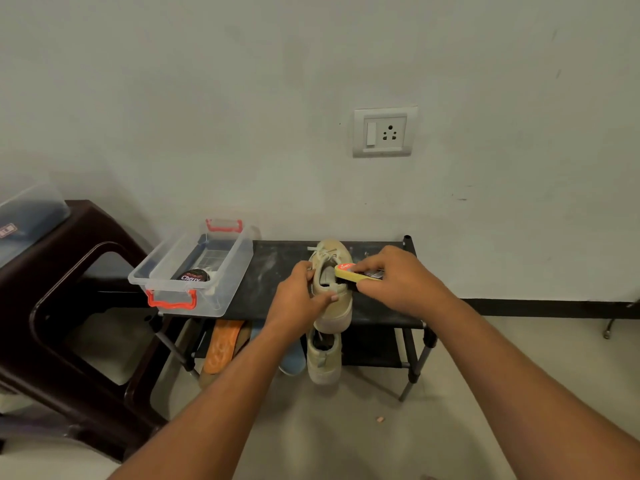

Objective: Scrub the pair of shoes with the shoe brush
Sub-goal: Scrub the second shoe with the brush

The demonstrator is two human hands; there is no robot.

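Left hand [299, 299] grips a beige shoe [332, 292] on the rack top [277, 271]; right hand [398, 282] pinches the shoe brush [349, 273] against its collar; second shoe [323, 362], shelved below, apparently awaits scrubbing.

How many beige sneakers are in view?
2. One beige canvas sneaker on the black rack's top shelf, held by the left hand; the second sneaker directly below, by the lower shelf. More may hide underneath.
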